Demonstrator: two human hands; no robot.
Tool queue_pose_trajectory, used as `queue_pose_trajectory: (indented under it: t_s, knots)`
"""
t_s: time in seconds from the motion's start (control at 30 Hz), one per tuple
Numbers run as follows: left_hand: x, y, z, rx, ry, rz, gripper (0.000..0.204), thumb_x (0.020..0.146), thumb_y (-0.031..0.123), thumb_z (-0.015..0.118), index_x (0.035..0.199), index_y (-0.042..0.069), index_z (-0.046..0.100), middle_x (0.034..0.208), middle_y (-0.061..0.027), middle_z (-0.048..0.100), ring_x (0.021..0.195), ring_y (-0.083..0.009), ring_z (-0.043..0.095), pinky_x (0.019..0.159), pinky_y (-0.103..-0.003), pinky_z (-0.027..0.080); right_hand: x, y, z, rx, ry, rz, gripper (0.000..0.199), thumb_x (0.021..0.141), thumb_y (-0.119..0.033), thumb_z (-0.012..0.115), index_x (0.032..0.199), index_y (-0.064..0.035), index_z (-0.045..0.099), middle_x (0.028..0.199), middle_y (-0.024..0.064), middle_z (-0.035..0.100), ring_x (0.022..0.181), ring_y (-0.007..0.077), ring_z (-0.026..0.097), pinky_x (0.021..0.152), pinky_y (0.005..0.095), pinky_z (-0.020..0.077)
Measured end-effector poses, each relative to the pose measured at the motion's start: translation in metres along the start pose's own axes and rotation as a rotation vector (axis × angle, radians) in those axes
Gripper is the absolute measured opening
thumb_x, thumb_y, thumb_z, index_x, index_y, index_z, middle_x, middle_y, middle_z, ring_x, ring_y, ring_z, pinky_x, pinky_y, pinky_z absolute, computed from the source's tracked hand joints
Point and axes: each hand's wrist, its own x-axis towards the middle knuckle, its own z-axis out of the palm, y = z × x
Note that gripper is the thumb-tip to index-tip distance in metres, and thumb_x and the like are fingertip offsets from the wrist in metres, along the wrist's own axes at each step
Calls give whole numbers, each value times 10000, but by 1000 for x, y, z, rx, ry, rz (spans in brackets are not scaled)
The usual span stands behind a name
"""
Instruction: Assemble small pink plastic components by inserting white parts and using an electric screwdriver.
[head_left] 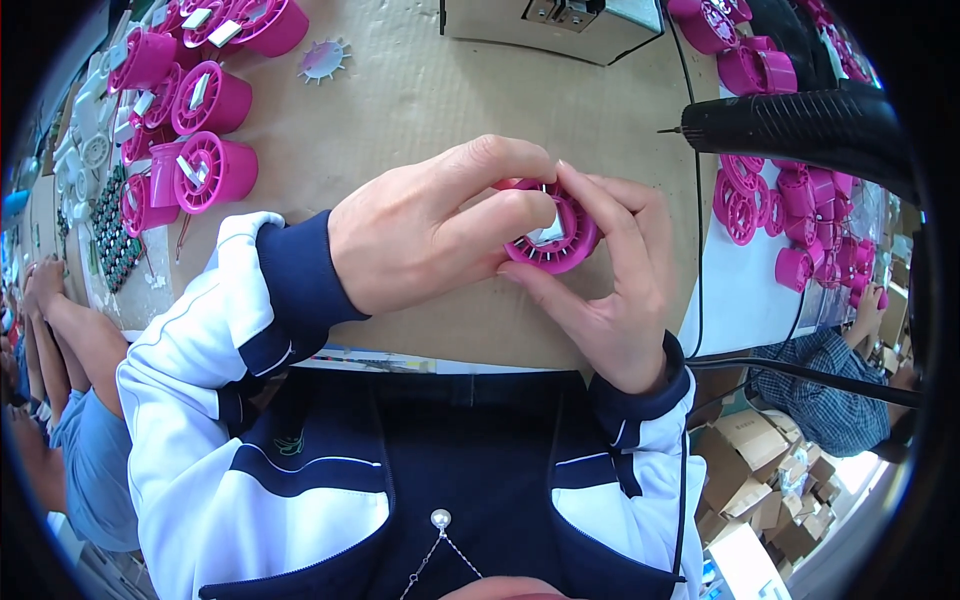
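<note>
A pink round plastic housing (574, 258) with a slotted rim is held over the table in front of me. A small white block (549, 234) shows inside its ring. My right hand (625, 275) wraps the housing from the right, thumb low on the rim and fingers at the far side. From the left, my left hand (440, 220) reaches over it with bent fingers closed on the housing. One of its fingertips covers part of the white block. Whether that finger grips or only presses the block is hidden.
Pink housings with white blocks (215, 172) stand at the left, near a spiky-edged disc (323, 62). A metal-fronted box (550, 28) is at the back. A black handheld tool (790, 125) juts in from the right, beside black cables and more pink parts (815, 205). Other people sit on both sides.
</note>
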Motion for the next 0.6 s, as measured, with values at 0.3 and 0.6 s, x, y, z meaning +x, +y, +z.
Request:
queue_pose_trajectory:
  t_s: [0.3,0.6]
  knots:
    - [0,-9,14,-21,152,127,286,848,-7,720,1114,35,624,1196,-133,591,896,-244,628,741,-300,564,-3,-6,4,-31,36,79,704,719,-175,940,1334,-48,620,1196,105,569,1033,235,598,855,297,537]
    - [-7,-3,7,-53,3,16,305,849,86,794,1117,-25,701,1270,-176,574,1061,-323,664,889,-355,601,2,-5,3,-61,22,70,731,701,-169,936,1318,-29,571,1165,117,543,974,239,594,803,307,550]
